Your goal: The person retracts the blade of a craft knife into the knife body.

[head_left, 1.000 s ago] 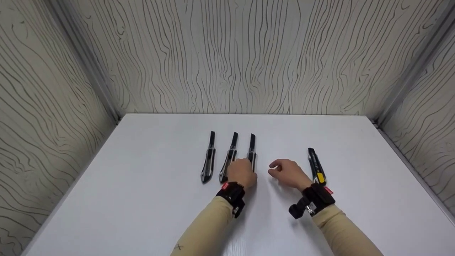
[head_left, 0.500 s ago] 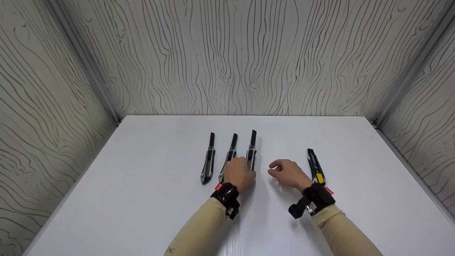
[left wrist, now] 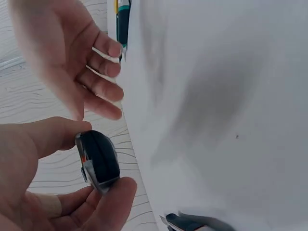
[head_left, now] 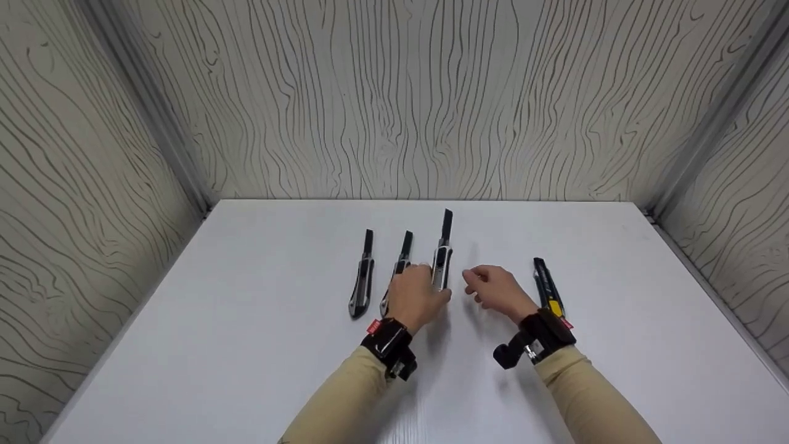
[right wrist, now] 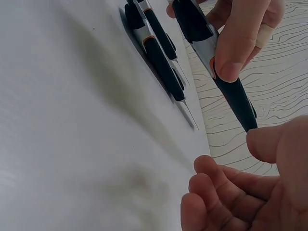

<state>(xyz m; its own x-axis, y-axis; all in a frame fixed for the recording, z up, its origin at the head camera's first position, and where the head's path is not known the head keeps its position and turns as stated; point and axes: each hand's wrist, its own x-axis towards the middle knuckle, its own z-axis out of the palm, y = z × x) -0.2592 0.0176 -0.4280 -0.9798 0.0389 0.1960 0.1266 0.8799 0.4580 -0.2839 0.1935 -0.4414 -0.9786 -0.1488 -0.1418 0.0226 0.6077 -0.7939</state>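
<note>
In the head view my left hand (head_left: 416, 299) grips a black-and-silver utility knife (head_left: 441, 265) by its lower handle, between thumb and fingers. Its long dark blade points away towards the back wall. The left wrist view shows this knife's butt end (left wrist: 100, 161) pinched, raised off the table. A short gap to the right, my right hand (head_left: 498, 291) hovers with loosely bent fingers and holds nothing. Two similar knives lie to the left: the outer utility knife (head_left: 362, 283) in full view, the inner utility knife (head_left: 402, 259) partly hidden behind my left hand.
A black cutter with a yellow part (head_left: 547, 287) lies on the right, its lower end close to my right wrist. All of this is on a white table (head_left: 246, 345). Wood-grain panels (head_left: 394, 111) stand at the back and both sides.
My left hand has lifted the third utility knife off the table and moved it slightly forward and right. My right hand has shifted a little, its fingers changing pose.
</note>
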